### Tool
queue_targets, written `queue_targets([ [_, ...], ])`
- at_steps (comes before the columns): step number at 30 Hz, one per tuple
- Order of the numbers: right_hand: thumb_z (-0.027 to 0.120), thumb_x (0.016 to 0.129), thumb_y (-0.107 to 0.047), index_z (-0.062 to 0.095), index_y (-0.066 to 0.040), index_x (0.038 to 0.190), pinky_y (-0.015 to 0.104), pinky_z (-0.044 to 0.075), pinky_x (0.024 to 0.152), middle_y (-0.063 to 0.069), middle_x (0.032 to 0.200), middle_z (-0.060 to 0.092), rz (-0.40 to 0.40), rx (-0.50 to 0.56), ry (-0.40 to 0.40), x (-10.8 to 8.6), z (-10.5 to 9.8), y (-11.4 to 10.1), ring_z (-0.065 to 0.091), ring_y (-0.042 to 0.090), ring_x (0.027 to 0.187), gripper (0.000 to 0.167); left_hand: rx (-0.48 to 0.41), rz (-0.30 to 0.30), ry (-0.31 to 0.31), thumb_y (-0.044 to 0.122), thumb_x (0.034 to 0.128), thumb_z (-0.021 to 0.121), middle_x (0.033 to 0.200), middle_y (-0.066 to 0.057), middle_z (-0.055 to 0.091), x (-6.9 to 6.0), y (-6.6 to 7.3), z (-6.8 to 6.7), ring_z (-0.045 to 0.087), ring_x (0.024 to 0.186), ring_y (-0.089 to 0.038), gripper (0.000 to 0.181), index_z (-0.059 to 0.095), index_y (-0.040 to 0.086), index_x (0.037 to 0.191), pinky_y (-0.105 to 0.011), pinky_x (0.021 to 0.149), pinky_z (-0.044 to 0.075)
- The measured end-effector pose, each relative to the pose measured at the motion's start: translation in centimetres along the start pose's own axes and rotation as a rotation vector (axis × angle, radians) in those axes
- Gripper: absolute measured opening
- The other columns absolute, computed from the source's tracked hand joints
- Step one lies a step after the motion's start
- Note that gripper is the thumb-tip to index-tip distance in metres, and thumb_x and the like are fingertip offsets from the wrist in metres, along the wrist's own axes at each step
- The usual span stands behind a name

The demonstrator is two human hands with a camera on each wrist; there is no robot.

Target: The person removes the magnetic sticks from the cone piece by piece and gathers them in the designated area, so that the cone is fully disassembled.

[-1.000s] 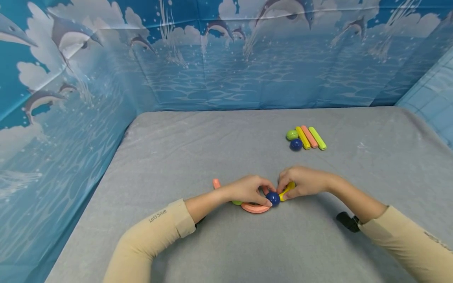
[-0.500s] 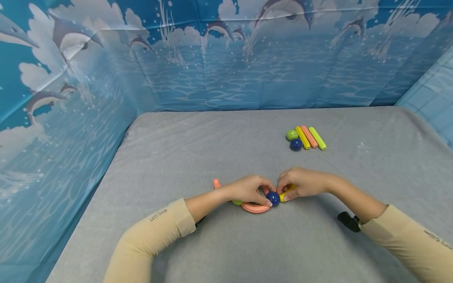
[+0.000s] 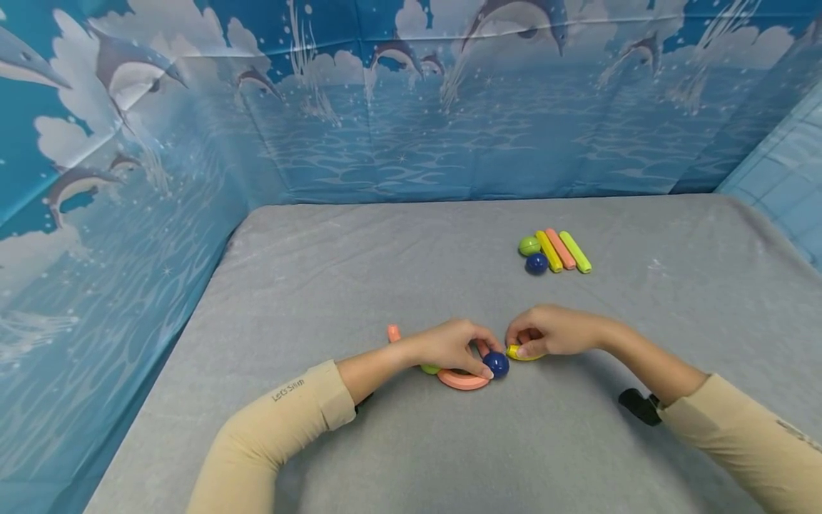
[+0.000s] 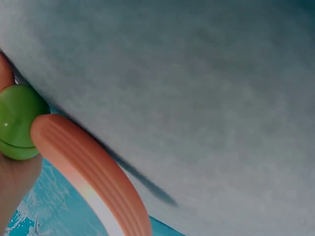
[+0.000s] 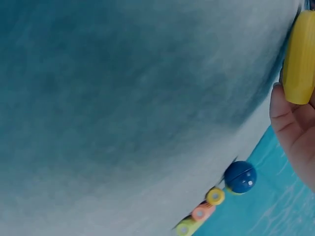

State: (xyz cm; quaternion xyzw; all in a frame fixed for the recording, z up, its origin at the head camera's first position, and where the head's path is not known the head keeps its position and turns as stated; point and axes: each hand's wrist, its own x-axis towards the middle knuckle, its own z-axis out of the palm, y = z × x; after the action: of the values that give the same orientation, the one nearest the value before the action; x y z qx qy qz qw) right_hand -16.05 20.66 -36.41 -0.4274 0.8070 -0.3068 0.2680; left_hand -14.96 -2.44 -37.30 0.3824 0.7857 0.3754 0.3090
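Observation:
In the head view my left hand point(image 3: 447, 344) grips a dark blue ball point(image 3: 496, 365) between thumb and fingers. A curved orange piece point(image 3: 464, 380) runs from that ball back to a green ball point(image 3: 429, 369), mostly hidden under the hand. Past the left wrist an orange stick point(image 3: 393, 333) pokes out. My right hand point(image 3: 557, 330) pinches a short yellow stick point(image 3: 525, 353), its near end just right of the blue ball with a slim gap. The right wrist view shows that yellow stick point(image 5: 299, 59) at the fingertips.
Farther back on the grey cloth point(image 3: 359, 271) lie a loose green ball point(image 3: 529, 245) and a blue ball point(image 3: 536, 263). Beside them are a yellow stick point(image 3: 549, 250), an orange stick point(image 3: 561, 249) and a lime stick point(image 3: 575, 252). A dolphin-print curtain point(image 3: 411, 143) closes off the back.
My right hand has shifted slightly right, and the yellow stick has swung flatter and come away from the blue ball. The left hand keeps its hold almost unmoved.

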Motion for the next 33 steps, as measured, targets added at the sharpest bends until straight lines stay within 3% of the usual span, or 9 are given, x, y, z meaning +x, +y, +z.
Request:
queue_targets([
  [8, 0.057, 0.094, -0.015, 0.063, -0.005, 0.097, 0.023, 0.04, 0.059, -0.001, 0.075, 0.053, 0.124, 0.143, 0.053, -0.1, -0.9, 0.6, 0.048, 0.009, 0.066, 0.013, -0.008, -0.016, -0.012, 0.012, 0.0822, 0.073, 0.094, 0.0, 0.062, -0.1, 0.2, 0.0, 0.059, 0.071, -0.004, 0.033, 0.064, 0.005, 0.113, -0.017, 0.067, 0.047],
  [14, 0.058, 0.093, -0.017, 0.062, 0.001, 0.102, 0.024, 0.041, 0.063, 0.003, 0.08, 0.056, 0.27, 0.221, 0.166, 0.6, -2.0, 0.8, 0.049, 0.014, 0.072, 0.021, -0.015, -0.026, -0.015, 0.012, 0.0824, 0.072, 0.093, 0.0, 0.061, 0.1, 0.1, 0.0, 0.058, 0.07, -0.003, 0.034, 0.064, 0.003, 0.114, -0.017, 0.067, 0.047],
  [24, 0.057, 0.094, -0.024, 0.058, 0.007, 0.115, 0.029, 0.045, 0.067, 0.007, 0.09, 0.06, 0.445, 0.291, 0.369, 3.2, -4.5, 0.6, 0.05, 0.019, 0.076, 0.037, -0.002, -0.043, -0.023, 0.015, 0.0831, 0.072, 0.095, 0.002, 0.06, 0.1, -0.2, -0.1, 0.058, 0.07, -0.003, 0.036, 0.062, 0.004, 0.117, -0.017, 0.067, 0.047],
  [33, 0.057, 0.094, -0.031, 0.052, 0.005, 0.121, 0.027, 0.047, 0.072, 0.013, 0.102, 0.055, 0.634, 0.342, 0.542, 6.1, -6.4, 1.3, 0.052, 0.019, 0.082, 0.045, -0.017, -0.046, -0.023, 0.014, 0.0831, 0.072, 0.095, 0.002, 0.059, 0.1, -0.1, -0.1, 0.058, 0.072, -0.003, 0.037, 0.062, 0.004, 0.117, -0.017, 0.068, 0.047],
])
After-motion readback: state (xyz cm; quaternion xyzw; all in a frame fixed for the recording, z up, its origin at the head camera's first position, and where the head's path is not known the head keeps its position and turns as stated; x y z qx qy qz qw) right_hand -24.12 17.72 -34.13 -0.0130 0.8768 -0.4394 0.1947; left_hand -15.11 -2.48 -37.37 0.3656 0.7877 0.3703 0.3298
